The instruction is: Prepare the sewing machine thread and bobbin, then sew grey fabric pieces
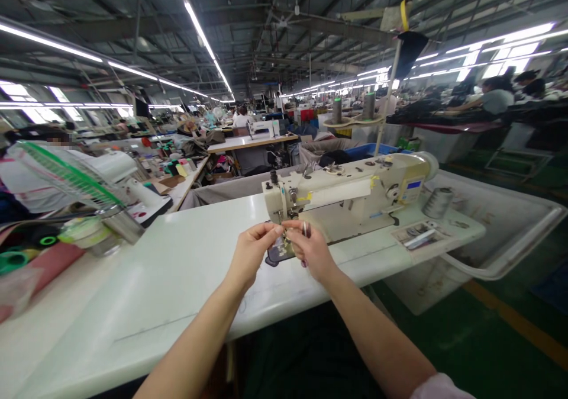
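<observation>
My left hand [254, 250] is closed in a pinch, its thumb and forefinger just in front of the sewing machine's needle area. Fingertip to fingertip with it, my right hand [316, 252] pinches too. A small dark looped tool, which looks like small scissors [306, 229], is tucked in my right hand, mostly hidden by the fingers. Whatever lies between the fingertips is too fine to make out. The cream sewing machine [346, 195] stands on the pale tabletop [199, 257], its needle end right behind my hands.
A grey thread cone [438, 202] and a recessed tray [419, 235] of small parts are at the right. A thread stand [355, 121] rises behind the machine. To the left is a green-rimmed fan [66, 174]; a white bin [501, 221] adjoins the table's right end.
</observation>
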